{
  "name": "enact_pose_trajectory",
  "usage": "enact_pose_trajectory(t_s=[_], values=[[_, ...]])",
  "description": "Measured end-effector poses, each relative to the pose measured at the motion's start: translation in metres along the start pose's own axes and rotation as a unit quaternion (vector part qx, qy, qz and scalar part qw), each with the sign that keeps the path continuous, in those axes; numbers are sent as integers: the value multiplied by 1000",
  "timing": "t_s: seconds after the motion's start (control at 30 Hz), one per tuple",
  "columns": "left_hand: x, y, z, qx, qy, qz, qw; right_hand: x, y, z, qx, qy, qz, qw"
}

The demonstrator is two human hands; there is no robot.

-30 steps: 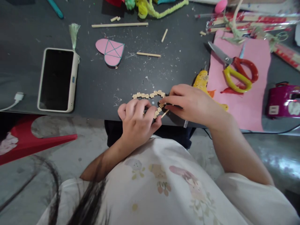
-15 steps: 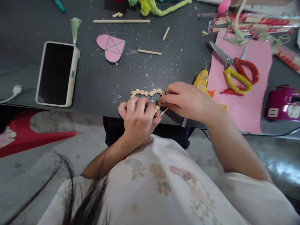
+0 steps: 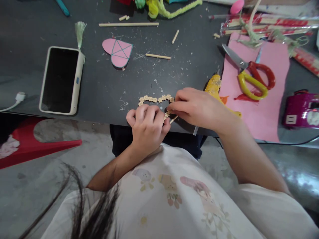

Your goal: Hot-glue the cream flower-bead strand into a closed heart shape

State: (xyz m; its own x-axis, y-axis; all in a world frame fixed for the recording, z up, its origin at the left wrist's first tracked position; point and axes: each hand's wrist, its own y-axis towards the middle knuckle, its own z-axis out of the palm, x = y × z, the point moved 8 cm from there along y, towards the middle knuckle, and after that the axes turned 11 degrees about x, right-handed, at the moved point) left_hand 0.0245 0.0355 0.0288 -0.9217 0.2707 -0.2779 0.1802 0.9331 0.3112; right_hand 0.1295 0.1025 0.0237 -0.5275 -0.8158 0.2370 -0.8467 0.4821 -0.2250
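At the table's near edge lies a heart-like outline of small pale wooden-looking pieces (image 3: 149,99), clustered like tiny flowers. My left hand (image 3: 147,124) is closed over its lower left side, fingers curled, hiding that part. On the outline's right side, the fingertips of my right hand (image 3: 196,108) are pressed together in a pinch; they cover what lies between them. A thin wooden stick (image 3: 173,119) pokes out between the two hands, and which one holds it I cannot tell. Just beyond my right hand is a yellow glue gun (image 3: 213,85), partly covered by my wrist.
Scissors (image 3: 245,73) rest on pink foam sheet (image 3: 266,122) at right, near a purple device (image 3: 302,109). Farther back are a pink heart cutout (image 3: 118,53) and wooden sticks (image 3: 128,24). A phone (image 3: 59,79) lies left. A red chair (image 3: 37,142) stands below the table.
The view has shifted very slightly. Both hands keep nearly the same place and grip on the outline.
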Motion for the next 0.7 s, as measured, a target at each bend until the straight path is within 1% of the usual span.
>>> enact_pose_trajectory(t_s=[0.1,0.27,0.33,0.43,0.5,0.57,0.6,0.63,0.7], values=[[0,0,-1,-4,3,2,1000,1,0,-1,-9,-3,1,1000],[1,-1,0,-7,7,-4,1000,3,0,-1,-3,6,-4,1000],[0,-2,0,-9,9,-6,1000,3,-2,-5,-17,18,-8,1000],[2,-2,-5,-7,8,-21,1000,-1,-13,-19,-55,42,-2,998],[6,-3,-13,-4,-2,-36,999,-8,-27,-29,-78,55,22,995],[14,-6,-25,-8,-19,-53,998,-17,-43,-36,-86,56,69,992],[18,-8,-31,-12,-29,-59,998,-20,-53,-42,-108,44,92,989],[25,-11,-37,-11,-39,-73,996,-25,-62,-41,-96,39,126,987],[39,-19,-44,0,-37,-106,994,-35,-81,-41,-119,34,185,975]])
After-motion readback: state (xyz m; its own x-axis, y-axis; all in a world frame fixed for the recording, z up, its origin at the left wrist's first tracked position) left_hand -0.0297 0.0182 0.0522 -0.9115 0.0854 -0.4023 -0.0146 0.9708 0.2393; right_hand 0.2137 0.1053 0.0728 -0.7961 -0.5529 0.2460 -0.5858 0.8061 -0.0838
